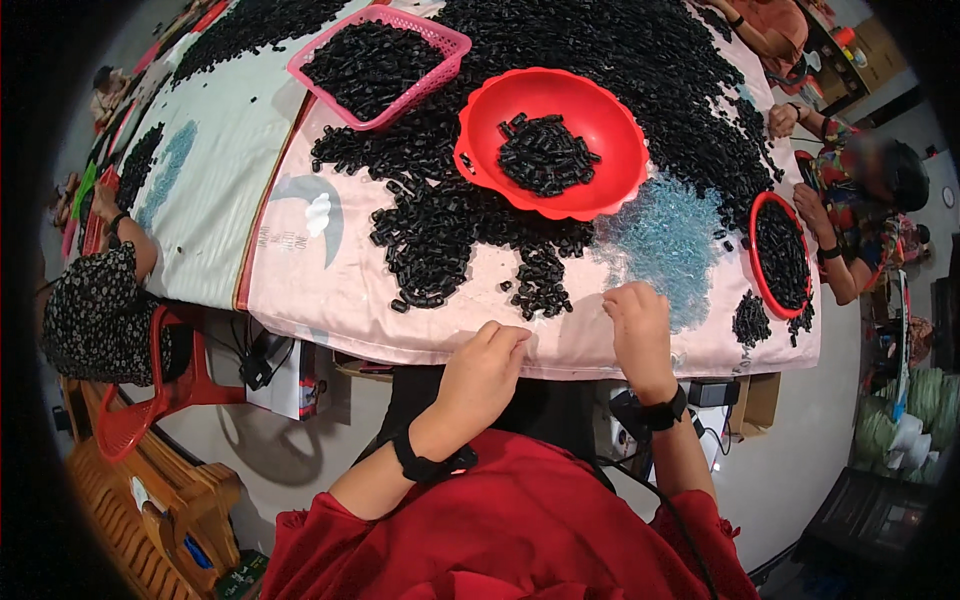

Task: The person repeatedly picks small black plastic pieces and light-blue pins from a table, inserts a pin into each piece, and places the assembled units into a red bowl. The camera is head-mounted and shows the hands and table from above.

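Left hand (482, 372), right hand (637, 325), both seemingly pinched together, near glossy black cylinders (425, 265), translucent bluish slivers (672, 240)

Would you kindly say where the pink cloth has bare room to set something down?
On the pink cloth, the widest bare patch lies between the white cloth and the black pieces. A narrower one separates the clear bluish pieces from the small black pile at right. It is crowded around the red bowl and pink basket.
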The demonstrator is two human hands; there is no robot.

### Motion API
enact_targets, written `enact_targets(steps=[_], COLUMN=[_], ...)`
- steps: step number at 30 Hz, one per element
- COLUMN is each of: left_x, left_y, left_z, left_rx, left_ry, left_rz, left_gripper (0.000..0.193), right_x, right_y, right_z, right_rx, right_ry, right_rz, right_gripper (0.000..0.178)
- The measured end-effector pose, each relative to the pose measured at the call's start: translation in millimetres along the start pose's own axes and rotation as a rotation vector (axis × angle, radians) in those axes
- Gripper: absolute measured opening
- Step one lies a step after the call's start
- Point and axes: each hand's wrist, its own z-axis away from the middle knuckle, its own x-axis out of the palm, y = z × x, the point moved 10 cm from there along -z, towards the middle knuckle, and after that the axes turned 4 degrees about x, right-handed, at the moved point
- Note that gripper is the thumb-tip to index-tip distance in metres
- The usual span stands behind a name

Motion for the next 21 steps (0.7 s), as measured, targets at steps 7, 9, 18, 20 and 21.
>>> enact_targets(steps=[7,9,18,20,21], left_x=[0.3,0.4,7.2,8.4,7.5], left_y=[2.0,3.5,-2.9,-2.3,-1.2], left_z=[0.0,0.3,3.8,4.6,4.6], left_rx=[0.000,0.001,-0.020,-0.009,0.000], left_ry=[-0.004,-0.006,-0.029,-0.025,-0.018], left_rz=[-0.001,0.003,-0.015,-0.016,-0.019], left_gripper=[0.015,0.014,0.018,0.018,0.018], right_x=[-10.7,-13.6,2.5,12.1,15.6], right_y=[22.4,33.5,-6.8,-17.6,-16.8], right_z=[5.0,9.0,20.3,25.1,25.9], right_rx=[0.124,0.205,0.050,-0.038,-0.018], right_ry=[0.083,0.125,-0.109,-0.135,-0.133], right_rz=[-0.087,-0.140,-0.150,-0.031,-0.029], right_gripper=[0.014,0.014,0.017,0.017,0.017])
